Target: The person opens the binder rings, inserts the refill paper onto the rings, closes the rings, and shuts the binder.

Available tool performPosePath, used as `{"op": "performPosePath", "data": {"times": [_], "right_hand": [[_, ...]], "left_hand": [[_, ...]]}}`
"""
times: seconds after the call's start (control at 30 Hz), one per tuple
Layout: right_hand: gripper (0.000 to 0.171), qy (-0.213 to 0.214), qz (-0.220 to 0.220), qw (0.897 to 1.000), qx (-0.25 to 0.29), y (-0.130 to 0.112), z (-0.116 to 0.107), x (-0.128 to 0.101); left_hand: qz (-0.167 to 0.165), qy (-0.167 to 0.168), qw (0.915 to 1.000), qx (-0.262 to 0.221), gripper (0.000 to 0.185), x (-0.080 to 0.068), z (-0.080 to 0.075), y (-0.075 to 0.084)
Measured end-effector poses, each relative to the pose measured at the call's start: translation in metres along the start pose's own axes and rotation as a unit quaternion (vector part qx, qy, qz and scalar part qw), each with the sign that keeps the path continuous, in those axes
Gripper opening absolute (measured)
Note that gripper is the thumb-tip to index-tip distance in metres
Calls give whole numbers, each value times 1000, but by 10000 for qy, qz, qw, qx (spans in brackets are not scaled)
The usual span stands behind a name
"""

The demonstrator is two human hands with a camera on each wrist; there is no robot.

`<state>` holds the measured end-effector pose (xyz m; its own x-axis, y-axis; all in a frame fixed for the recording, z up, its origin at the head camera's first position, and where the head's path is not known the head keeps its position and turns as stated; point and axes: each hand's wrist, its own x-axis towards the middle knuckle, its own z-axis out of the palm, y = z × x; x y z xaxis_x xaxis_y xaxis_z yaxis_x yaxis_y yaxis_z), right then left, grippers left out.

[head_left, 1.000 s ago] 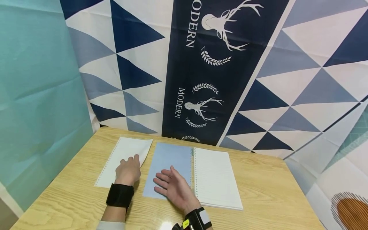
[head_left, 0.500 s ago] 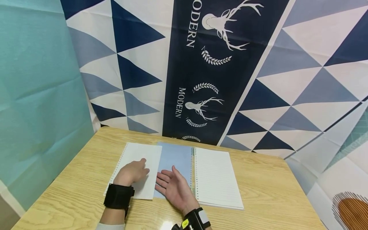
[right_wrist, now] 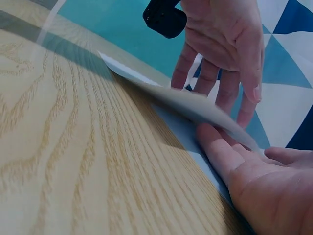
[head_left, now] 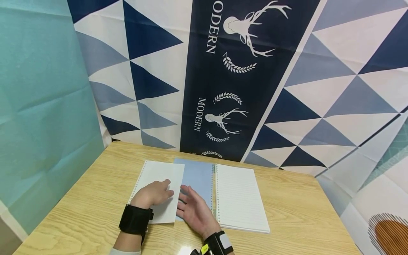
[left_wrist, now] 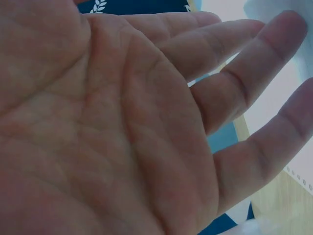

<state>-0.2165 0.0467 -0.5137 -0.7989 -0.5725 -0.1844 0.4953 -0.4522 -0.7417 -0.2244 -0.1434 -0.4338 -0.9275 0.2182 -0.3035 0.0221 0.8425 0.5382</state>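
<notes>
A white paper sheet (head_left: 165, 173) with holes along its left edge is raised off the table and partly overlaps a blue cover (head_left: 199, 184). My left hand (head_left: 153, 194) lies over the sheet from above, its fingers extended and the fingertips on or close to the paper. Palm up, my right hand (head_left: 197, 212) is at the sheet's right edge. In the right wrist view, the right hand's fingers (right_wrist: 220, 147) reach beneath the sheet's edge (right_wrist: 195, 105), while the left hand (right_wrist: 222, 58) hangs above with its fingers pointing down.
To the right of the blue cover lies a stack of lined white pages (head_left: 240, 198), also with punched holes along its left edge. Everything rests on a wooden table (head_left: 302, 212). Patterned cloth (head_left: 153, 71) hangs behind it, and teal cloth (head_left: 47, 88) at the left.
My left hand has moved rightward with the white sheet, from the left of the blue cover to partly over it. The right hand has barely moved; the sheet now reaches its fingers.
</notes>
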Motion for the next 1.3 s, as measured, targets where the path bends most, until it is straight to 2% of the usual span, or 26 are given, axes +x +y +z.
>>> {"op": "performPosePath", "data": {"times": [0.47,0.67,0.93,1.3], "right_hand": [[83,-68,51,9998,-168,0,0,-1],[75,314,18,9981,-526,-10,-1,-5],[60,968,-125,9895,-1068,-31,-9,-12],[57,849,-378,9906,-1008,-33,-12,-17]], "left_hand": [[119,-71,9999,-9,52,-1,3,6],[90,-29,9999,-46,56,-1,0,4],[-93,-93,9999,89,60,-2,-1,-1],[38,-108,9999,36,56,0,4,4]]}}
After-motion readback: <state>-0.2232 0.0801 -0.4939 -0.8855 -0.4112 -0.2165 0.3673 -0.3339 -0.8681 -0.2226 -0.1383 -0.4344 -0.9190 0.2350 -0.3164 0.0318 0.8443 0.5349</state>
